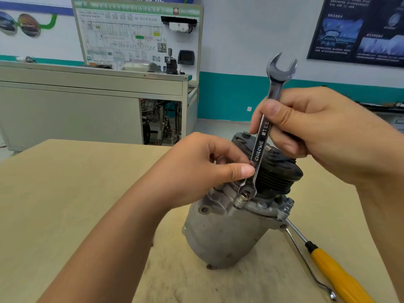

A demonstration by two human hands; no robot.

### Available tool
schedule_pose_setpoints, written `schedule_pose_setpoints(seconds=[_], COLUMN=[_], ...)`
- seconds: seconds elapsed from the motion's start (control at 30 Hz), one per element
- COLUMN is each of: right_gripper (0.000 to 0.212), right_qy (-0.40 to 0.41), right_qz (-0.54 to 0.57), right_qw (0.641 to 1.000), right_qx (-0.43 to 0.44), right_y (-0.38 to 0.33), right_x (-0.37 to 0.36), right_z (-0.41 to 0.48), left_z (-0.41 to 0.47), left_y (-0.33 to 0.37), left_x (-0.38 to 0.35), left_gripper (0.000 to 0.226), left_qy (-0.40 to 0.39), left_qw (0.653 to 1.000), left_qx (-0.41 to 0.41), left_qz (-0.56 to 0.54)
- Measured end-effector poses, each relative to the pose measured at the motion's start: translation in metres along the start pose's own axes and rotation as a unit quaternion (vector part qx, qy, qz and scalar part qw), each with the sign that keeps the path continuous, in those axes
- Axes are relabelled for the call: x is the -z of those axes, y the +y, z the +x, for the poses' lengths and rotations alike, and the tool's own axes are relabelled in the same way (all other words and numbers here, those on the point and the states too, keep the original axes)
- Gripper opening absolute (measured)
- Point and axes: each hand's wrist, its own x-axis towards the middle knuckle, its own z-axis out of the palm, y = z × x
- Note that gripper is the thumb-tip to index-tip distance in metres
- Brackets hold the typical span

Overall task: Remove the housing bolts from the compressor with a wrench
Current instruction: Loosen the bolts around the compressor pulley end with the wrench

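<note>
Compressor (229,232) stands tilted on the table (87,193); I judge it heavy and rigid. Above it my right hand (317,132) grips the wrench (261,138) mid-shank; my left hand (196,169) pinches the lower end onto a housing bolt (243,196) at its flange. Chrome is likely slippery; I would grip nearer the free end

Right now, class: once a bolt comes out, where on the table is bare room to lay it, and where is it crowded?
Bare table lies left of the left forearm and in front of the compressor. Right of the compressor is crowded: the yellow-handled screwdriver and a bent metal rod lie there.
</note>
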Motion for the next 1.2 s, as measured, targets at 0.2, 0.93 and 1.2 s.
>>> schedule_pose_setpoints(seconds=[0.2,0.93,1.2], right_gripper=[0.041,0.03,0.025], right_qy=[-0.018,0.116,0.067], right_qz=[0.078,0.158,0.017], right_qw=[0.997,0.98,0.998], right_qx=[-0.006,-0.016,-0.012], right_y=[0.003,0.027,0.021], right_x=[0.002,-0.002,-0.001], right_z=[-0.007,-0.025,-0.011], left_z=[0.002,0.006,0.023], left_y=[-0.001,0.006,0.007], left_x=[-0.006,-0.027,-0.013], left_gripper=[0.026,0.012,0.008], left_qy=[0.02,0.128,0.015], left_qw=[0.999,0.99,0.999], left_qx=[-0.022,-0.052,-0.047], left_qz=[-0.016,0.025,-0.002])
